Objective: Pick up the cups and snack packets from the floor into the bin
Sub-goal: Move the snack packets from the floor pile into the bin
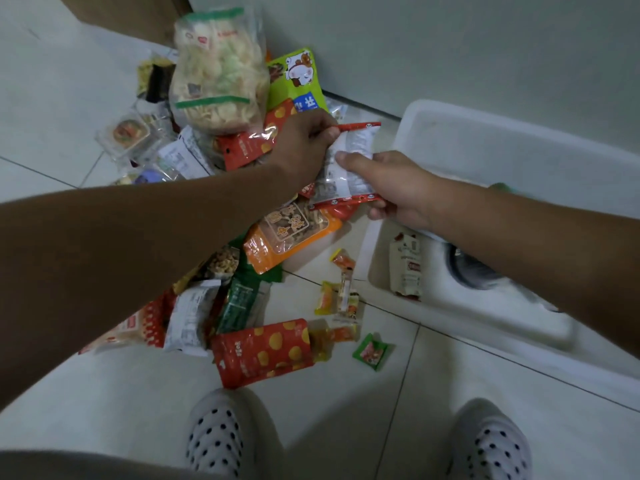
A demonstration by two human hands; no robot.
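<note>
Left hand (pixel 304 143), right hand (pixel 394 190) around packet (pixel 355 148)

Floor (pixel 346 410): large pale glossy tiles, thin dark grout lines. Wall (pixel 450 46): plain, pale, meets the floor along a dark skirting strip (pixel 363 107). Brown panel (pixel 131 12) stands upper left. Light is dim, cool.

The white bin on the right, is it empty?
No, a small white and red packet already lies inside the bin.

Red-edged white pkt (pixel 346 178), white bin (pixel 502 157)
</note>
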